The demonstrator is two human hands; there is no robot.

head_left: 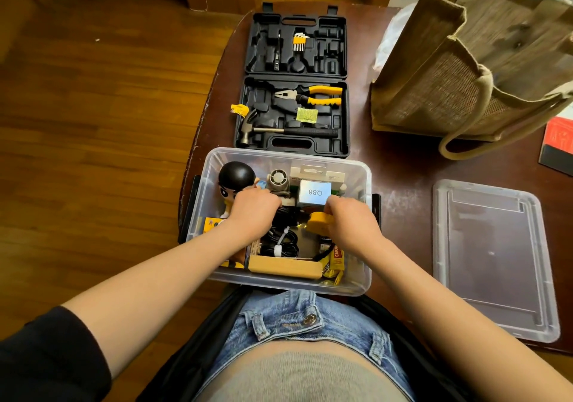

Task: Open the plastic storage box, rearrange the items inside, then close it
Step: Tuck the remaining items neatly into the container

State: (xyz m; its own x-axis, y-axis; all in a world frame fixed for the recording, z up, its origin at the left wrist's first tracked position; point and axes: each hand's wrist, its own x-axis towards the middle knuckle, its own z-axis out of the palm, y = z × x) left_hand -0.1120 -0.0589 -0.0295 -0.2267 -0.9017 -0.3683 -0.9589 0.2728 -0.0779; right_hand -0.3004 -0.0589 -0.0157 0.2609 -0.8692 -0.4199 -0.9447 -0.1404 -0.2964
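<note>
Inside the clear plastic storage box (356, 280), left hand (254, 209) grasps black cables (280, 242), right hand (352, 220) grasps a yellow block (317, 220); advise lifting separately, avoiding snags.

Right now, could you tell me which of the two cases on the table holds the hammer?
The black tool case, not the clear storage box; the hammer lies along its near edge.

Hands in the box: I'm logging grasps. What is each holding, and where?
The right hand grips a yellow object by its right end. The left hand curls down among black cables; its hold cannot be told.
</note>
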